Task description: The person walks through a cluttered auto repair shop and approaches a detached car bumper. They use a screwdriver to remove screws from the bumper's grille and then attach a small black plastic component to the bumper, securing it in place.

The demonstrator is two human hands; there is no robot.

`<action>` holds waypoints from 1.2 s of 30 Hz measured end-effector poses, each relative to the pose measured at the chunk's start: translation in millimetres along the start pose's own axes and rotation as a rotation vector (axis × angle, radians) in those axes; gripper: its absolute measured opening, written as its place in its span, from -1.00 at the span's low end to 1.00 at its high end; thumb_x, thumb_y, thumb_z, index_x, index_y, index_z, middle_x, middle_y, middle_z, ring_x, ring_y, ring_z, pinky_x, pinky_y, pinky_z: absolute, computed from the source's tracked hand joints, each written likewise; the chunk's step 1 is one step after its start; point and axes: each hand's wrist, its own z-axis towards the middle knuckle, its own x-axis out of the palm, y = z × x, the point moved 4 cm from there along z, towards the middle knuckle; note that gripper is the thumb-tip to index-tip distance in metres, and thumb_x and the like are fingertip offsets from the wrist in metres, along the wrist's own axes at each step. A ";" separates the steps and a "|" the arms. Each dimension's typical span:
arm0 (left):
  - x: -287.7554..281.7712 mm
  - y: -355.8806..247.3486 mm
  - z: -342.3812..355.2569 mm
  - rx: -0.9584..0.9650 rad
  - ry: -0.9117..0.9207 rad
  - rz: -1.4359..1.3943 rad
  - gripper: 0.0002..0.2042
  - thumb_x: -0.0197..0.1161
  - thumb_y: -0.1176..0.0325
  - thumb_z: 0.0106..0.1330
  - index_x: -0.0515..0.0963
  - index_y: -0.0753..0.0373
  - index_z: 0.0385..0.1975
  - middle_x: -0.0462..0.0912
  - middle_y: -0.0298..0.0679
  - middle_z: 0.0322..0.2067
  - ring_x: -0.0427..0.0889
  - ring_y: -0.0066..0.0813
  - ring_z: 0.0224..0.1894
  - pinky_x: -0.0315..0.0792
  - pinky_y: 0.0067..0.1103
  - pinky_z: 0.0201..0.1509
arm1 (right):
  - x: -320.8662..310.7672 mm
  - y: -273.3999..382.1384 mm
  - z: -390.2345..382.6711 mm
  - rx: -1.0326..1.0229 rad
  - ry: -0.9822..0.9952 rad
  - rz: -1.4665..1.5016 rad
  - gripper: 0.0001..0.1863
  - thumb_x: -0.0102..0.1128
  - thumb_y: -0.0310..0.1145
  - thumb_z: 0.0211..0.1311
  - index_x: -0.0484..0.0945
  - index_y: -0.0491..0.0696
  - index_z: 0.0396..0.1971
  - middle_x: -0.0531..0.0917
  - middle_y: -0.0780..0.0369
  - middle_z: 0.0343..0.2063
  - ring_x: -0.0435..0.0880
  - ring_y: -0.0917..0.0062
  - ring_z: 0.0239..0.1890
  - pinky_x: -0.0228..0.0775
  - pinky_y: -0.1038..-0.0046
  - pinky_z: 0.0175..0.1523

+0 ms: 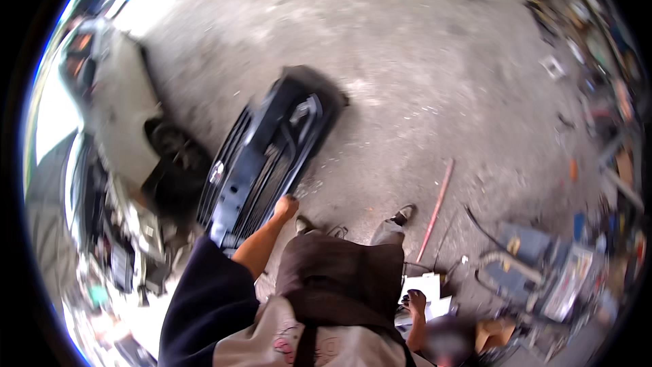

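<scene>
My left hand [287,206] is closed at the near right edge of a black car bumper [288,119] with a slatted grille [227,153] along its left side. The bumper slants from near my left arm toward the far middle, somewhat blurred by motion. Whether it rests on the floor or hangs slightly above it, I cannot tell. My right hand is out of view. Down at the lower right, another person's hand [415,301] is over white flat pieces [428,287], smaller and farther off than my own arm.
At left stands a pale car [119,88] with its front end stripped and a wheel [173,143] showing. A red rod [436,209] lies on the concrete floor [407,81] beyond my right foot [405,213]. Hoses, a grey machine [523,258] and assorted clutter line the right side.
</scene>
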 end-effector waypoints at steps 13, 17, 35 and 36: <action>196.4 23.7 -213.1 -0.364 0.301 -0.059 -0.43 0.28 -0.14 0.07 0.66 0.28 -0.17 0.66 0.13 -0.17 0.65 -0.06 -0.01 0.49 -0.30 0.01 | -228.1 233.5 83.5 -0.170 -0.116 0.056 -0.86 0.07 -0.38 0.27 0.52 -0.14 -0.37 0.56 0.25 -0.65 0.52 0.54 -0.74 0.29 0.49 -0.70; 209.2 -69.0 -120.4 -0.134 0.288 0.072 -0.42 0.25 -0.13 0.11 0.64 0.38 -0.22 0.67 0.16 -0.23 0.65 -0.05 -0.04 0.51 -0.29 -0.03 | -252.8 274.8 123.2 -0.372 -0.112 0.000 -0.86 0.13 -0.38 0.29 0.52 -0.13 -0.27 0.55 0.24 -0.58 0.52 0.54 -0.65 0.42 0.48 -0.59; 197.3 -404.4 1.8 -0.275 0.888 -0.379 -0.70 0.05 0.29 0.23 0.45 0.08 -0.03 0.52 -0.23 -0.20 0.52 -0.30 -0.13 0.36 -0.39 -0.25 | -443.0 343.1 -122.0 -0.729 -0.875 0.521 -0.64 0.10 -0.14 0.37 0.57 -0.19 -0.36 0.67 0.20 -0.56 0.64 0.56 -0.55 0.45 0.50 -0.45; 215.2 -417.8 -3.9 -0.411 1.036 -0.533 -0.71 0.06 0.29 0.22 0.46 0.11 -0.05 0.51 -0.22 -0.23 0.52 -0.30 -0.15 0.38 -0.39 -0.25 | -473.8 343.6 -124.2 -0.729 -0.947 0.501 -0.66 0.12 -0.17 0.35 0.57 -0.20 -0.37 0.67 0.18 -0.57 0.65 0.52 -0.55 0.45 0.46 -0.45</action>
